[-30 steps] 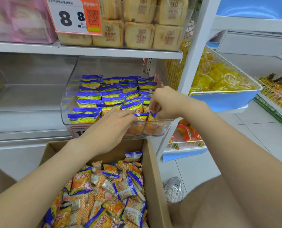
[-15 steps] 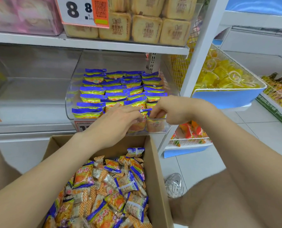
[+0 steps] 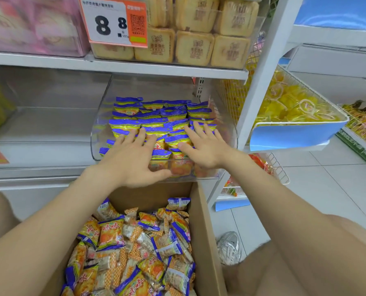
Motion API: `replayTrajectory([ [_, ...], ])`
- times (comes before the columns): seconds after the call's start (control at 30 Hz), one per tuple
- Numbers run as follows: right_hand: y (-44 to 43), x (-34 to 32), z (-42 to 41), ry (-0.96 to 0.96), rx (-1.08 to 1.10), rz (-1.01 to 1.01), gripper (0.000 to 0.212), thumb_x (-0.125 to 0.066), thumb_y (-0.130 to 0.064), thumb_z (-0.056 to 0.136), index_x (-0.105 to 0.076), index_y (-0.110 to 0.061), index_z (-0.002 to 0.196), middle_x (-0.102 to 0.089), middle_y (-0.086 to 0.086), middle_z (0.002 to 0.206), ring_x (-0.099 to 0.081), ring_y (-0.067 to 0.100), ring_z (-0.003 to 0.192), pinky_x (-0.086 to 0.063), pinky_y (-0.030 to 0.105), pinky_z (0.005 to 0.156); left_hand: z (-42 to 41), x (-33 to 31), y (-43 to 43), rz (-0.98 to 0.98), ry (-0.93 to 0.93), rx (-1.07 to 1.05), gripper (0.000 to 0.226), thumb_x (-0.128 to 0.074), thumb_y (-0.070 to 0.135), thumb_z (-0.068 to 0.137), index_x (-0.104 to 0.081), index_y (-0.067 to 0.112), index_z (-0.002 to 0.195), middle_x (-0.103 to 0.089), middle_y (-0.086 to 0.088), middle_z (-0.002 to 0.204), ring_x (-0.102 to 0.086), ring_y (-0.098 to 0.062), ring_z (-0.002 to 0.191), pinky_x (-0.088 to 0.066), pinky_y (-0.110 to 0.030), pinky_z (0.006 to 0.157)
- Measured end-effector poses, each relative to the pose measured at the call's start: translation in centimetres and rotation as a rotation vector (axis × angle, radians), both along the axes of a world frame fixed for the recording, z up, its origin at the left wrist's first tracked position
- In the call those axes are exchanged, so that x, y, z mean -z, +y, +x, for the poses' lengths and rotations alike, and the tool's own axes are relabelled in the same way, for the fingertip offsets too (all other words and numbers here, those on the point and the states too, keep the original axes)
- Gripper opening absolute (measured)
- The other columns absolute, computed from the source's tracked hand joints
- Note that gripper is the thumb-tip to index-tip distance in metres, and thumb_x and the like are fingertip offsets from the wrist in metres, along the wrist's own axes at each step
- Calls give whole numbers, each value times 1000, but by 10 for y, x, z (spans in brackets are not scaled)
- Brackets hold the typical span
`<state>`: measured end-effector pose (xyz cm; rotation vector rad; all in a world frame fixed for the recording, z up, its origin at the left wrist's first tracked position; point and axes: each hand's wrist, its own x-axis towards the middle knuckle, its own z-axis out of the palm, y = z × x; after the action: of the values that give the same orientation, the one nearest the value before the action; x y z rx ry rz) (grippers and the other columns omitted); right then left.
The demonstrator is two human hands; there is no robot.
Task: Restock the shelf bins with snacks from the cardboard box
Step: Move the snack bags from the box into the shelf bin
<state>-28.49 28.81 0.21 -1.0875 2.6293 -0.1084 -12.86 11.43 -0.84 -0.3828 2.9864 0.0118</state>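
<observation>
Now both hands lie flat, patting down the rows.
Left hand and right hand, fingers spread, press snack packets in the clear bin; light, crinkly, slippery-looking, best pinched by a sealed edge.

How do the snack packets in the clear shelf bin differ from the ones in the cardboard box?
The bin packets stand in neat rows inside the clear bin, blue edges up; the box packets lie heaped all ways in the cardboard box. The left hand and right hand rest open on the bin packets; nothing touches the box packets. Both share orange-and-blue wrappers.
</observation>
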Motion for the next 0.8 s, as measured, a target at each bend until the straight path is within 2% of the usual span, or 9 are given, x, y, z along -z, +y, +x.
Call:
replayTrajectory([
  [0.17, -7, -4, 0, -58, -15, 118, 75, -18, -70, 104, 7, -35, 166, 21, 2, 172, 19, 30, 159, 10, 54, 127, -6, -3, -7, 20, -52, 55, 97, -27, 85, 93, 5, 30, 168, 9, -14, 175, 5, -35, 162, -7, -54, 130],
  [0.23, -9, -2, 6, 15, 40, 61, 72, -25, -65, 105, -8, -33, 167, 7, 7, 175, 7, 35, 161, 4, 57, 127, -4, -2, -5, 48, 2, 56, 95, -31, 83, 94, -1, 32, 168, 3, -11, 175, 2, -34, 162, -7, -53, 131],
  [0.3, -13, -5, 23, 186, 98, -69, 59, -40, -50, 104, -41, -22, 156, -26, 19, 166, -23, 42, 153, -18, 58, 124, 4, 0, -2, 99, 178, 76, 91, -43, 78, 94, -15, 32, 167, -13, -7, 175, -10, -31, 161, -13, -50, 130],
  [0.37, -17, -13, 52, 388, 50, -302, 40, -51, -32, 95, -62, -13, 128, -54, 17, 137, -51, 39, 123, -43, 49, 102, 19, -1, 4, 159, 422, 99, 74, -59, 61, 93, -42, 25, 156, -40, -6, 160, -35, -28, 149, -34, -48, 122],
  [0.43, -16, -25, 92, 445, -109, -537, 26, -52, -28, 88, -65, -14, 106, -59, 7, 106, -56, 29, 92, -45, 41, 76, 40, -4, 12, 157, 669, 96, 39, -66, 36, 93, -59, 17, 127, -55, -4, 129, -50, -26, 120, -51, -45, 95],
  [0.5, -12, -27, 130, 366, -234, -557, 16, -51, -29, 87, -60, -17, 92, -58, 1, 86, -54, 26, 76, -39, 37, 61, 66, -3, 16, 144, 752, 56, 13, -61, 22, 93, -59, 17, 105, -57, -3, 106, -52, -26, 99, -48, -42, 75],
  [0.6, -2, -1, 170, 109, -314, -375, 13, -51, -33, 88, -59, -22, 88, -61, -3, 75, -61, 27, 73, -51, 41, 60, 106, 14, 8, 231, 452, 13, 3, -55, 26, 95, -56, 28, 96, -65, 3, 93, -63, -27, 90, -52, -43, 68],
  [0.73, 4, 50, 204, -26, -496, -25, 19, -50, -32, 94, -64, -23, 102, -62, 2, 82, -65, 31, 84, -53, 39, 64, 142, 74, -3, 144, -357, 76, 19, -54, 21, 99, -64, 26, 114, -67, -4, 112, -67, -30, 103, -56, -42, 76],
  [0.8, 0, 68, 213, -40, -585, 92, 23, -51, -30, 97, -65, -19, 111, -58, 2, 84, -63, 30, 86, -52, 38, 67, 153, 105, 1, 179, -588, 132, 27, -56, 14, 100, -66, 22, 124, -65, -5, 122, -65, -28, 107, -54, -39, 77],
])
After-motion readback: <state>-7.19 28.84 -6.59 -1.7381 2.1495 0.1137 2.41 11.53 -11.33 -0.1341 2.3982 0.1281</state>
